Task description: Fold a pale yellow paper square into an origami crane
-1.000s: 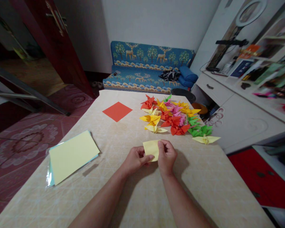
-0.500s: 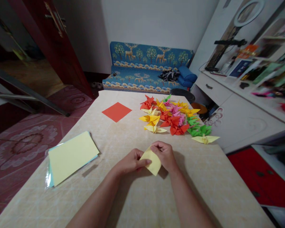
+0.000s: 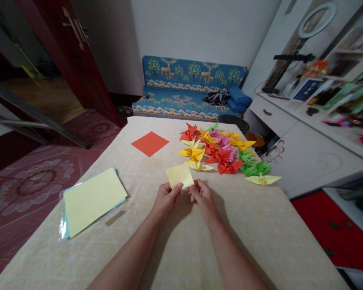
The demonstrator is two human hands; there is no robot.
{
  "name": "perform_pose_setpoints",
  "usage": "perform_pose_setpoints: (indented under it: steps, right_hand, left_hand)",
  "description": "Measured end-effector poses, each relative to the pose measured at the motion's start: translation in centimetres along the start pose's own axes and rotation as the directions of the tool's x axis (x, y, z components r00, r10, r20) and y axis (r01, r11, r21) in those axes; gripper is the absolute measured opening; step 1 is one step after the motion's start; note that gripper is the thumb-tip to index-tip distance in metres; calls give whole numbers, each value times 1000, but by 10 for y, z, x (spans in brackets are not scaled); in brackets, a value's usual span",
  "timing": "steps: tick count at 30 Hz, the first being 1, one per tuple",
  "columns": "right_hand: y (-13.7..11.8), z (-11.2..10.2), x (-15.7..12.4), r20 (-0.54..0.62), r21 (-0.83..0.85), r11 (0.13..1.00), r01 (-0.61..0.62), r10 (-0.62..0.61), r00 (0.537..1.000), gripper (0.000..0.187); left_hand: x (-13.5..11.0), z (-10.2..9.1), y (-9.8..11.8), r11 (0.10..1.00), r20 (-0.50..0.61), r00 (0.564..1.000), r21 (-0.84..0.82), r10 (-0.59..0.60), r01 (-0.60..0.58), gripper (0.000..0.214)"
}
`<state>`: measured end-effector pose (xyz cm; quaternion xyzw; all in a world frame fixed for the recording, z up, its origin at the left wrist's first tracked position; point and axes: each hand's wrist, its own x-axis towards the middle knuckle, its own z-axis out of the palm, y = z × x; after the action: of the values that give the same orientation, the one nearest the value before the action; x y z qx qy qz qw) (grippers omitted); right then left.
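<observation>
A small yellow folded paper square (image 3: pixel 179 175) is held up over the table between my two hands. My left hand (image 3: pixel 168 197) pinches its lower edge, thumb on top. At its lower right corner, my right hand (image 3: pixel 202 194) has its fingers closed on the paper. Beyond it lies a cluster of origami cranes (image 3: pixel 220 155) in red, orange, pink, green and yellow. A flat red paper square (image 3: pixel 150 143) rests on the table farther off to the left.
A stack of yellow and blue paper sheets (image 3: pixel 93 201), partly in a clear sleeve, lies on the table's left. The cloth-covered table (image 3: pixel 181 257) ends before a blue patterned sofa (image 3: pixel 175 94). A white cabinet (image 3: pixel 317 137) stands at the right.
The yellow paper has moved away from me and turned, so its square face now lies more level. My right hand has shifted from its upper edge down to its lower right corner.
</observation>
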<state>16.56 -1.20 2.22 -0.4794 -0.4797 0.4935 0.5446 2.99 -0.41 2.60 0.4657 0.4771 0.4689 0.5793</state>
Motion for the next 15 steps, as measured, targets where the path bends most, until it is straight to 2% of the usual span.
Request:
perform_pose_setpoints:
  steps: [4, 8, 15]
  right_hand:
    - [-3, 18, -7, 14, -30, 998, 53, -53, 999, 31]
    - [-2, 20, -11, -23, -37, 999, 21, -22, 999, 28]
    - [1, 9, -7, -144, -58, 998, -20, 12, 989, 37]
  left_hand:
    - [-1, 2, -3, 999, 92, 996, -36, 11, -8, 48]
    - [-4, 3, -3, 1000, 162, 987, -16, 17, -14, 51]
    - [-6, 6, 2, 1000, 83, 996, -9, 25, -24, 46]
